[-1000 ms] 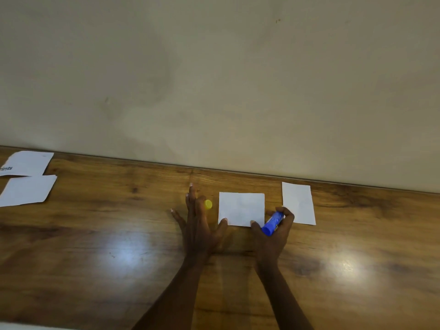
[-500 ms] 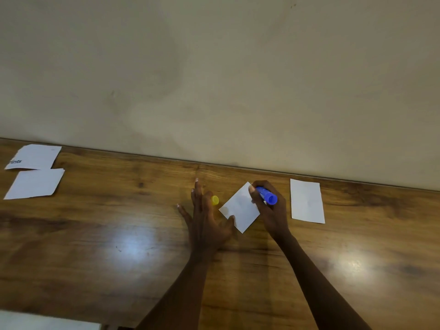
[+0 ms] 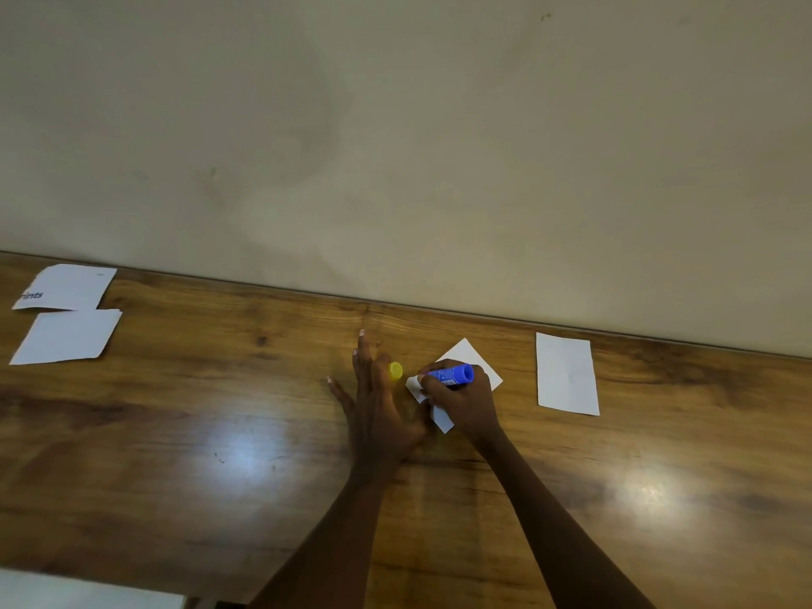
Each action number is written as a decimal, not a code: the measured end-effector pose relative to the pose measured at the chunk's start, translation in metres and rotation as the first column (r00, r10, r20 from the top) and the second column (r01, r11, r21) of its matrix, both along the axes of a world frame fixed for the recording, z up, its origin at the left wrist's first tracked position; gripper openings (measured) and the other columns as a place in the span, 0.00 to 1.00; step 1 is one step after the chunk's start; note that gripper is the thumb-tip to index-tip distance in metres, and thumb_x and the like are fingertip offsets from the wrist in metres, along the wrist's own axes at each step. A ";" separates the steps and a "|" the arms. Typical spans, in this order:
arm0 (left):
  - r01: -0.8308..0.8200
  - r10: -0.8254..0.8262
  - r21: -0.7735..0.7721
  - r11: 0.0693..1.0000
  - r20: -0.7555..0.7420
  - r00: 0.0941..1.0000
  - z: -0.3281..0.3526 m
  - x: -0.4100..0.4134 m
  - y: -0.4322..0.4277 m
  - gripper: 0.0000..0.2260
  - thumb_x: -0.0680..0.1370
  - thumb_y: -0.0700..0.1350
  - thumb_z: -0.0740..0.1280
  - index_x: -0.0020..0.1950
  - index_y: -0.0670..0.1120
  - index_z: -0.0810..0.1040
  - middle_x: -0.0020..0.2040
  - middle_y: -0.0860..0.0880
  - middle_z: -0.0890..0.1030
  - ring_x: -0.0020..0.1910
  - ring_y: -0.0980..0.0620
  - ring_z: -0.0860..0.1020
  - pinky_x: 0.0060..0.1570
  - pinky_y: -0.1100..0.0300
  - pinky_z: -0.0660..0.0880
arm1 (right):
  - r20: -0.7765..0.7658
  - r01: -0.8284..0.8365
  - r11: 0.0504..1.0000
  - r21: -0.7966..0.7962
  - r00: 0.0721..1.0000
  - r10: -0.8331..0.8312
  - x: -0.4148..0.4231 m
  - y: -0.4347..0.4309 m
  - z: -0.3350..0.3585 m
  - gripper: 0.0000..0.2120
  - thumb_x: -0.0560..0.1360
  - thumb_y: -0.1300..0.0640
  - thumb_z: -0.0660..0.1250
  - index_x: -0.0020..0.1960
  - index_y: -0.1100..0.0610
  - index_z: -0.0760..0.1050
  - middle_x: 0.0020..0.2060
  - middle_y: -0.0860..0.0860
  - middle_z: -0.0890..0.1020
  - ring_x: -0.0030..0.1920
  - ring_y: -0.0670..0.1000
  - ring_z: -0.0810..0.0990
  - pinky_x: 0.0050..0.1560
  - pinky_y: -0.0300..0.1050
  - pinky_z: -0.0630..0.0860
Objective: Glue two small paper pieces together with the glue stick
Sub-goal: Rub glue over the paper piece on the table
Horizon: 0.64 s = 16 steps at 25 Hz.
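A small white paper piece (image 3: pixel 470 356) lies turned like a diamond on the wooden table (image 3: pixel 219 432). My right hand (image 3: pixel 465 400) rests on it, shut on the blue glue stick (image 3: pixel 452 374), whose tip points left onto the paper's left corner. My left hand (image 3: pixel 378 406) lies just left of the paper, fingers spread, thumb by the paper's lower edge. The yellow cap (image 3: pixel 395 371) shows between my left fingers; whether it is gripped is unclear. A second white piece (image 3: pixel 567 373) lies flat to the right, untouched.
Two more white paper pieces lie at the far left, one with printed letters (image 3: pixel 66 287) and a blank one (image 3: pixel 68 337) below it. A beige wall (image 3: pixel 395 147) rises along the table's far edge. A white surface (image 3: pixel 79 593) shows at the bottom left corner.
The paper has turned from square to a diamond. My right hand has carried the glue stick from the paper's near right corner up over it and then left to its left corner.
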State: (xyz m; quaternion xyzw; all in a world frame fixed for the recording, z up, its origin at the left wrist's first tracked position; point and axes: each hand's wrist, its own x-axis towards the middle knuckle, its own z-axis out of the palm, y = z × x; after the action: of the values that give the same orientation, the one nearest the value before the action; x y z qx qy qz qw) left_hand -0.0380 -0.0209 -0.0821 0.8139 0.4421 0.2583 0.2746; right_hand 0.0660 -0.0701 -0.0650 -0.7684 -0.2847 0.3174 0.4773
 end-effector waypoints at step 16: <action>-0.013 0.013 -0.014 1.000 0.009 1.000 0.004 0.001 -0.001 0.43 0.64 0.49 0.74 0.62 0.62 0.42 0.72 0.38 0.63 0.73 0.38 0.58 0.65 0.39 0.34 | 0.232 0.081 0.996 0.024 0.969 -0.084 0.057 -0.004 0.004 0.09 0.70 0.62 0.69 0.49 0.64 0.78 0.38 0.53 0.78 0.32 0.44 0.72 0.29 0.21 0.68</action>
State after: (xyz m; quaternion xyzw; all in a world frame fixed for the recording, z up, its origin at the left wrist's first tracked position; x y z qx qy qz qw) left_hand -0.0365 -0.0221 -0.0786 0.8079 0.4479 0.2608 0.2806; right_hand 0.1235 -0.0740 -0.0608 -0.8079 -0.3089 0.2029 0.4589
